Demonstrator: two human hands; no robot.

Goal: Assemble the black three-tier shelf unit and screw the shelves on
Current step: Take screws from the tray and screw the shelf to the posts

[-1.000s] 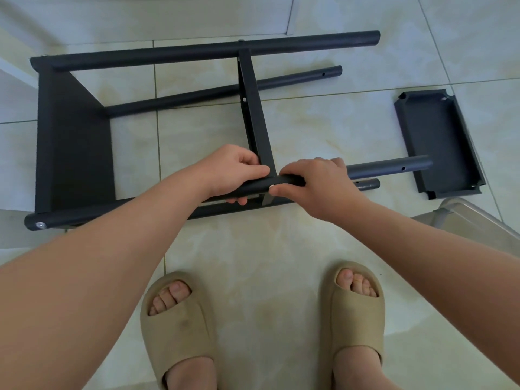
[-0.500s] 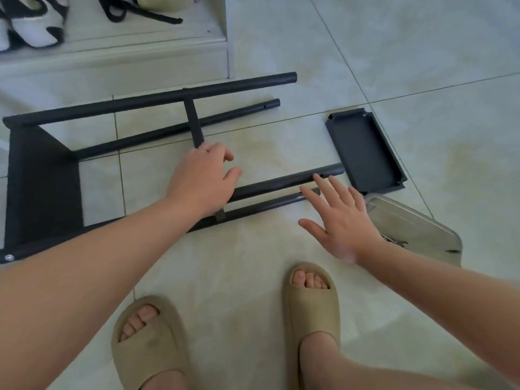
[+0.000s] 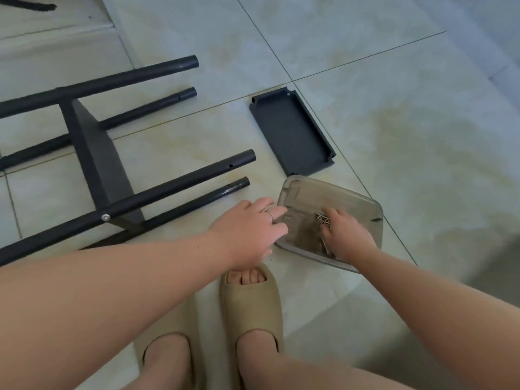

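Partway through, by the look of it. Shelf unit frame (image 3: 168, 190) down on its side on the floor, with one shelf (image 3: 98, 159) already mounted across the poles and a silver screw head (image 3: 105, 217) driven in at the near pole. Can't see the frame's left end, so no call on a shelf there.

Not fitted: the loose shelf (image 3: 292, 133), flat on the floor just past the open pole ends and apart from them. Empty screw holes (image 3: 230, 165) near those ends.

Fetching hardware now, apparently. Left hand (image 3: 250, 229) with fingers fairly straight, resting against the near rim of the clear tray (image 3: 363, 204), holding nothing. Right hand (image 3: 347, 237) down inside the tray, fingers (image 3: 333, 213) curled onto the pile of screws (image 3: 323, 220); cannot tell whether pinching one.

Left to do, judging from this: seat the last shelf between the pole ends, drive its screws, stand the unit up.
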